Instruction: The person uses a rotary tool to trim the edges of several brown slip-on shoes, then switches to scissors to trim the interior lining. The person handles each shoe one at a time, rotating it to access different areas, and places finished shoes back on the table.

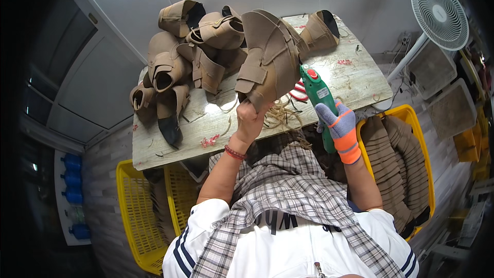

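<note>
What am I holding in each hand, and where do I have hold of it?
Your left hand holds a tan fabric piece by its lower end; your gloved right hand grips a green handheld tool around the lower part of its body.

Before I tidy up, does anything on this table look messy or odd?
A tangle of tan threads lies toward the near edge of the table, looking untidy. Also, the right hand wears a glove while the left hand is bare.

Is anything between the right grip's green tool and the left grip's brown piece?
Nothing visible. The green power tool in the gloved right grip has its tip beside the brown strapped fabric piece in the left grip; contact is unclear.
</note>
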Demonstrator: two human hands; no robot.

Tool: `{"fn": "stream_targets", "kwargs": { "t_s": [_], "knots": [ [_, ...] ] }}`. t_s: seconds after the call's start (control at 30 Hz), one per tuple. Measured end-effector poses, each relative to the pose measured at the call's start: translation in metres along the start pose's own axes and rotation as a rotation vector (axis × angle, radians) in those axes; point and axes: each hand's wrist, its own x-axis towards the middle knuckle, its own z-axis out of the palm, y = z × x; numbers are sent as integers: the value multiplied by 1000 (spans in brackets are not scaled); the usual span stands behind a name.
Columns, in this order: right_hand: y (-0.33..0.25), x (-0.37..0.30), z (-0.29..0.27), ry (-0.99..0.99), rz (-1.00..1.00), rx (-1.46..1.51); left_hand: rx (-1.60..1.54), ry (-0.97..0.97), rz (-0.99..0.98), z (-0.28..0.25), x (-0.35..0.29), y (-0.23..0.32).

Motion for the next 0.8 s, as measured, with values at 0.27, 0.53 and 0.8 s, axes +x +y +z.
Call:
{"fn": "stream_targets", "kwargs": {
  "t_s": [0.27, 0.53, 0.8],
  "knots": [
    [-11, 0, -10, -68, 69, 151, 165, -69, 386, -11, -11, -25],
    [-6, 18, -33, -54, 4, 164, -121, -245, -23, -47, -11, -7],
    [18, -6, -41, 69, -292, -434, -1582, 95, -692, -106, 17, -25]
  ]
}}
